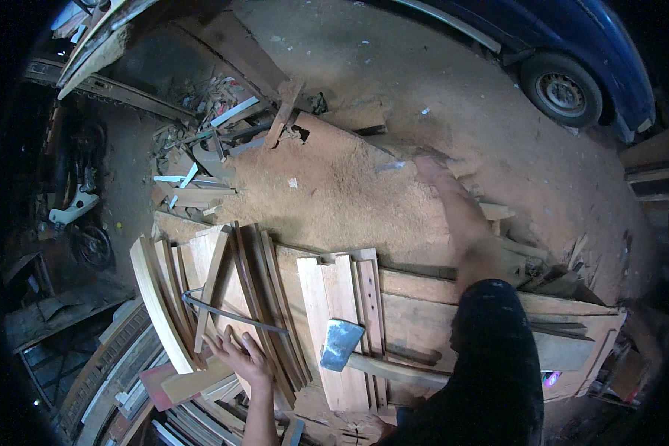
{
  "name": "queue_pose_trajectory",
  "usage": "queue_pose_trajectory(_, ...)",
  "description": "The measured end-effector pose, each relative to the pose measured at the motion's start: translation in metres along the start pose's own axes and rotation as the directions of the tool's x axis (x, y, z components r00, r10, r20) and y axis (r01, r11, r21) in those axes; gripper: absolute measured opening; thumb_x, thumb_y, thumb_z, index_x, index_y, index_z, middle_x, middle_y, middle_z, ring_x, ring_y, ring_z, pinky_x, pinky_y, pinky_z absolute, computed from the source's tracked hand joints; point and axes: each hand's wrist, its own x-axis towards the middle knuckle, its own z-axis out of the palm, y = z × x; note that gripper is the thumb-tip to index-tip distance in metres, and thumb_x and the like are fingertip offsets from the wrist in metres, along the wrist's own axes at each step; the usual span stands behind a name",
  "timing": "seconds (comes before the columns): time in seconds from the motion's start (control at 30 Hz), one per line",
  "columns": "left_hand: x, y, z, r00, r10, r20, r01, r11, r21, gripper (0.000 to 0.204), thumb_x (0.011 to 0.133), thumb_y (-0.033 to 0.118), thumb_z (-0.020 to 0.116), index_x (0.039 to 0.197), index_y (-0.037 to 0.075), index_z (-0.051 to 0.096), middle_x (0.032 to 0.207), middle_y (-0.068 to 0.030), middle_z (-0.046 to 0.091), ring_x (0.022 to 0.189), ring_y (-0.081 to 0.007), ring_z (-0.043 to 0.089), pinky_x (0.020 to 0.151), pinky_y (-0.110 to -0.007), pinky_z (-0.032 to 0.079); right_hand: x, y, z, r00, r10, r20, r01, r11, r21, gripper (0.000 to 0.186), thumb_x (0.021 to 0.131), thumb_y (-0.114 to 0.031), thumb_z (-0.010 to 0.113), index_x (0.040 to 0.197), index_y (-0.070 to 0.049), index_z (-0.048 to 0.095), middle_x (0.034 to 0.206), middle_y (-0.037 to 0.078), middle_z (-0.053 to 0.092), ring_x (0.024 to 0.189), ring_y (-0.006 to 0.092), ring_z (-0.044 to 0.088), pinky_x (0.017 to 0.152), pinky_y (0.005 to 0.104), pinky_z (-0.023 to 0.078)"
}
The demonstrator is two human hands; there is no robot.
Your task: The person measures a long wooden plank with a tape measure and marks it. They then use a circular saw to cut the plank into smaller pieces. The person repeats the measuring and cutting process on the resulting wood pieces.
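Fingers spread, my left hand (241, 358) rests at the lower ends of a stack of upright-leaning wooden slats (256, 297), holding nothing that I can see. Just above its fingertips, a bent dark metal rod (238, 318) lies across the slats. My right arm, in a dark sleeve, stretches far across the bench. Its hand (430, 167) is low over the sawdust, close to a pale flat piece (392, 165); its fingers are blurred. Between the arms, a hatchet (342, 346) with a wooden handle lies on some light planks (325, 293), its handle running under the right sleeve.
Sawdust (327, 186) covers the ground beyond the bench (416, 316). Wood offcuts (193, 193) pile up at the far left, with more scraps (528, 256) at right. A blue vehicle (565, 82) stands far right, a motorbike (78, 204) far left. Curved timber (100, 372) fills the lower left.
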Motion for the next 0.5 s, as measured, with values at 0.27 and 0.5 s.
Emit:
queue_pose_trajectory(0.27, -0.006, -0.005, 0.002, 1.000, 0.026, -0.015, -0.025, 0.999, 0.034, 0.057, 0.107, 0.029, 0.051, 0.145, -0.013, 0.041, 0.164, -0.0302, 0.011, 0.137, -0.0423, 0.041, 0.115, -0.051, 0.035, -0.115, -0.035, -0.090, 0.979, -0.161, -0.125, 0.197, 0.908, 0.369, 0.061, 0.088, -0.025, 0.073, 0.141, -0.004, 0.052, 0.135, 0.024, 0.062, 0.126, 0.0392, 0.059, 0.106, 0.0464, 0.047)
queue_pose_trajectory(0.5, -0.007, -0.009, 0.000, 1.000, -0.012, -0.002, 0.012, 1.000, -0.019, 0.049, 0.106, 0.028, 0.052, 0.138, -0.009, 0.048, 0.162, -0.0360, 0.011, 0.150, -0.0490, 0.022, 0.120, -0.057, 0.028, -0.098, -0.107, -0.161, 0.984, -0.167, -0.061, 0.145, 0.558, 0.817, 0.065, 0.099, -0.052, 0.063, 0.143, -0.005, 0.055, 0.122, 0.011, 0.069, 0.115, 0.0237, 0.063, 0.103, 0.0380, 0.047)
